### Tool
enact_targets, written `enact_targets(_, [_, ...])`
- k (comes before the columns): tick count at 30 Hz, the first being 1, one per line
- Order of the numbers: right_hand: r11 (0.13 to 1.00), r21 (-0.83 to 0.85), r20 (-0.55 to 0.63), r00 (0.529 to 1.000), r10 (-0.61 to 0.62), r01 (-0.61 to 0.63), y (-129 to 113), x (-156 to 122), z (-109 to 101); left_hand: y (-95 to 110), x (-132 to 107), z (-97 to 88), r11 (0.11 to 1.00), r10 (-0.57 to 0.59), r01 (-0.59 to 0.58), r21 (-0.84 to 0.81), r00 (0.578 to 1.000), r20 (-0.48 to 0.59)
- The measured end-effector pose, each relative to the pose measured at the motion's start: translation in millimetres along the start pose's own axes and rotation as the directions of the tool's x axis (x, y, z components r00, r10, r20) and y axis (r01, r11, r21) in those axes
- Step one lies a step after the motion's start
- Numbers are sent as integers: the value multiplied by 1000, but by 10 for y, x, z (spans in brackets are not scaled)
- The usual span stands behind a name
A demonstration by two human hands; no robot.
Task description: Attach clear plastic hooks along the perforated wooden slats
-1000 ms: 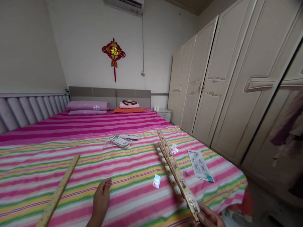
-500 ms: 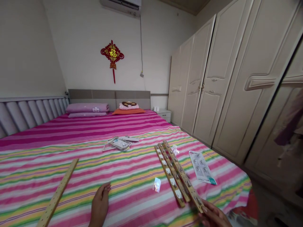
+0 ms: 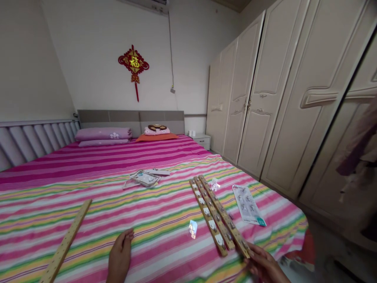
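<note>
My right hand (image 3: 263,262) pinches the near end of a wooden strip (image 3: 225,217) fitted with a row of metal pieces. Beside it on the left lie a second wooden strip (image 3: 214,211) with metal pieces and a third strip (image 3: 206,214) carrying white hook-like pieces. The strips lie close together at the far end, with the held one angled slightly away nearer me. Resting on the striped sheet, my left hand (image 3: 120,253) has its fingers curled loosely together, with nothing seen in them. A bare wooden strip with holes (image 3: 66,241) lies to its left.
A small shiny packet (image 3: 193,229) lies left of the strips, another (image 3: 215,184) beyond them. Right of them is a flat clear package (image 3: 249,206) of metal pieces. More packaging (image 3: 145,178) sits farther back on the bed. Wardrobes (image 3: 277,98) line the right side.
The whole view has shifted slightly. The near end of the held strip has moved a little toward the other two strips. My left hand stays resting on the sheet.
</note>
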State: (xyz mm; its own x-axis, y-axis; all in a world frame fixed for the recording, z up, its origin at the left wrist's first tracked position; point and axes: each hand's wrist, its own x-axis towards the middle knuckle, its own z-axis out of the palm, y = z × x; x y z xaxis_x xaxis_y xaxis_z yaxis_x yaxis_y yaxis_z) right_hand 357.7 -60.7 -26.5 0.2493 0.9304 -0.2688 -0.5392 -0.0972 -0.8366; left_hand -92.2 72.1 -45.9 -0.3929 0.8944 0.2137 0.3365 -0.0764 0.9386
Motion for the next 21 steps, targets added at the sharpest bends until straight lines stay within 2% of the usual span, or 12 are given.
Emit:
enact_targets(6, [999, -25, -1, 1000, 22, -22, 9, 5, -10, -5, 8, 4, 1000, 6, -6, 20, 1000, -8])
enact_targets(13, [993, -116, -85, 996, -3, -7, 28, -18, 8, 71, -33, -4, 999, 15, -15, 34, 1000, -17])
enact_targets(18, [950, -312, -84, 996, -43, 15, -55, -6, -30, 66, -30, -3, 1000, 7, -7, 25, 1000, -15])
enact_targets(21, [846, -525, -48, 990, -136, 91, -176, 90, -49, 55, -23, -4, 1000, -5, 5, 31, 1000, 5])
